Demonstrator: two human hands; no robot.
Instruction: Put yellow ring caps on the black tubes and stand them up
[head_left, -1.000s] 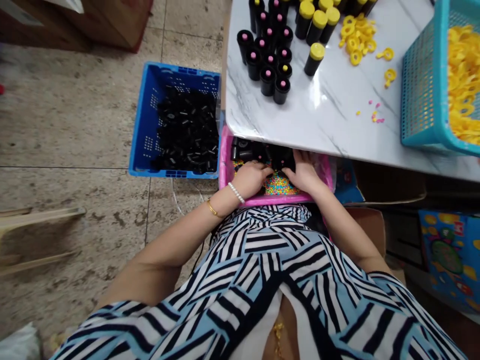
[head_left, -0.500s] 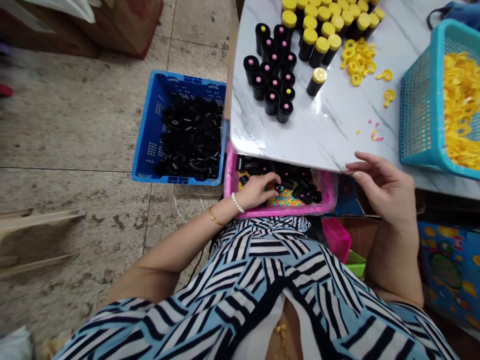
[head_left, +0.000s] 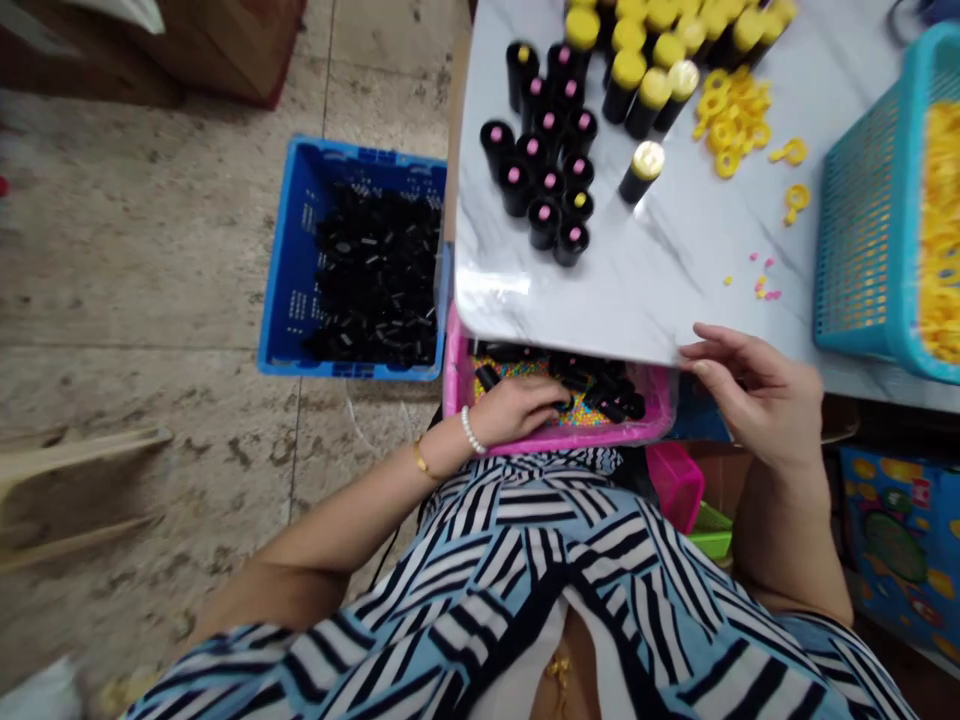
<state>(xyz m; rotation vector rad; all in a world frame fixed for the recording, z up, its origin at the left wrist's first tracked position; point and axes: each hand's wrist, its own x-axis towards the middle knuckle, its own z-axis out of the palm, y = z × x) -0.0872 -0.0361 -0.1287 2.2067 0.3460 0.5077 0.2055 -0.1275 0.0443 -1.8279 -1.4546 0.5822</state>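
- Reaching into the pink tray [head_left: 652, 432], the left hand [head_left: 511, 408] has curled fingers among black tubes [head_left: 611, 400] and multicoloured beads [head_left: 585, 412]; whether they grip one, I cannot tell.
- Hovering at the table edge, the right hand [head_left: 769, 400] has its thumb and fingers apart, with nothing visible between them.
- Beside the tray, the blue crate [head_left: 274, 300] holds a heap of small black pieces [head_left: 375, 285].
- On the marble table [head_left: 660, 290], open black containers [head_left: 571, 244] stand upright, each visible mouth showing a pink or yellow piece.
- Near them stand yellow-capped containers [head_left: 642, 175], one apart from the cluster.
- At right, the turquoise basket [head_left: 859, 240] holds yellow ring-shaped parts [head_left: 941, 230].
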